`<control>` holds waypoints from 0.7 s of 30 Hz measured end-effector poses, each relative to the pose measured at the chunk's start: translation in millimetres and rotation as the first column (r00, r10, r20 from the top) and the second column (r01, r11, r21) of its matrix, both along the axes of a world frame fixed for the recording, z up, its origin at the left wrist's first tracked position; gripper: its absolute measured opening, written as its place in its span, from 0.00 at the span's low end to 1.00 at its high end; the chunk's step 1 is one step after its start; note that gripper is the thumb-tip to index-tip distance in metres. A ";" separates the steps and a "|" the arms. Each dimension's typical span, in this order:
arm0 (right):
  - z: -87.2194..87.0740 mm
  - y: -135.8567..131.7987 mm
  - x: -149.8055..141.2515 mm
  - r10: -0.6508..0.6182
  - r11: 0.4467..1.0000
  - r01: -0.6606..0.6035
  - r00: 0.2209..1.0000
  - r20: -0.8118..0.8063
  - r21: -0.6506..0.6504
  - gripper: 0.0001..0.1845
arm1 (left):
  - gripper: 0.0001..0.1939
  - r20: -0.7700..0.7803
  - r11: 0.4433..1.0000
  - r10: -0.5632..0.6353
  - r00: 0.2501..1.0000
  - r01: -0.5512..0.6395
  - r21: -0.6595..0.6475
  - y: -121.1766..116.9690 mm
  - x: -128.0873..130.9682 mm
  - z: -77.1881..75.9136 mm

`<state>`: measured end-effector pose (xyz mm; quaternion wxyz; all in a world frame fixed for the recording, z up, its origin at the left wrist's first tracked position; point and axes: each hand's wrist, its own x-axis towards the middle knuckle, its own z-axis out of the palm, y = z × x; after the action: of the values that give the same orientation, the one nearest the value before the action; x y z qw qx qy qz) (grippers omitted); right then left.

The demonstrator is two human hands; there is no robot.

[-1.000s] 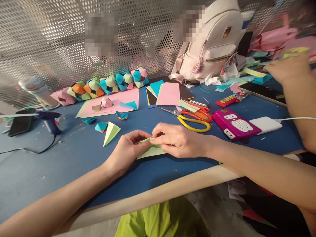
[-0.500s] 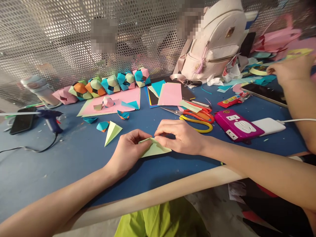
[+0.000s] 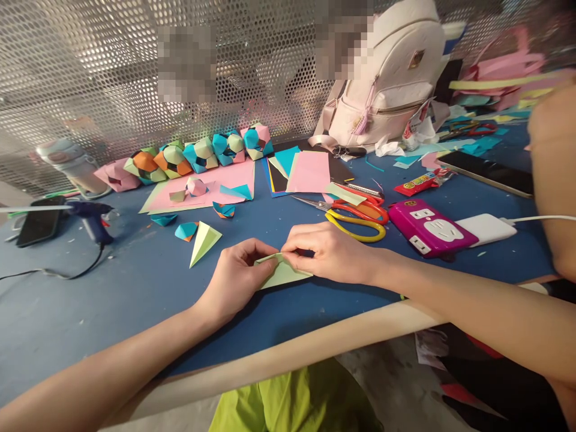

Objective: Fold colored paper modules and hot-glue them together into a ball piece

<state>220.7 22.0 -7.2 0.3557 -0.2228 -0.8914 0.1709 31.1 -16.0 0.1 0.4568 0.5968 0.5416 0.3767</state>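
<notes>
A pale green sheet of paper (image 3: 283,274) lies on the blue table top (image 3: 135,282) near its front edge. My left hand (image 3: 236,277) pinches its left end between thumb and fingers. My right hand (image 3: 330,252) presses fingertips down on the paper's upper fold, touching my left fingers. A folded pale green triangle (image 3: 204,241) lies to the left of my hands. Most of the sheet is hidden under my fingers.
Yellow and red scissors (image 3: 357,216), a magenta power strip (image 3: 427,231), a white power bank (image 3: 488,228), coloured sheets (image 3: 310,171), a row of folded paper balls (image 3: 198,155), a glue gun (image 3: 90,219), a phone (image 3: 38,222), a backpack (image 3: 391,78). Another person's arm (image 3: 555,180) at right.
My hands stayed on the green paper, and my right fingers slid along the fold. The other person's hand at the far right moved from the paper scraps to close by the camera.
</notes>
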 end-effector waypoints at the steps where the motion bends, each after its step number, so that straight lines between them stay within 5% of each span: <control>1: 0.0 0.2 0.2 0.004 1.000 -0.004 1.000 -0.001 0.004 0.10 | 0.07 0.001 1.000 -0.002 1.000 0.002 0.000 -0.1 0.0 0.0; 21: 0.5 -0.9 3.1 0.058 0.998 -0.058 0.998 -0.001 0.019 0.11 | 0.11 -0.084 1.000 -0.007 0.996 0.006 -0.012 -1.5 0.6 6.3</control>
<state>223.7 21.1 -6.7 0.3532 -0.1936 -0.8988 0.1729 31.7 -17.5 6.5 0.4383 0.6112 0.5605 0.3467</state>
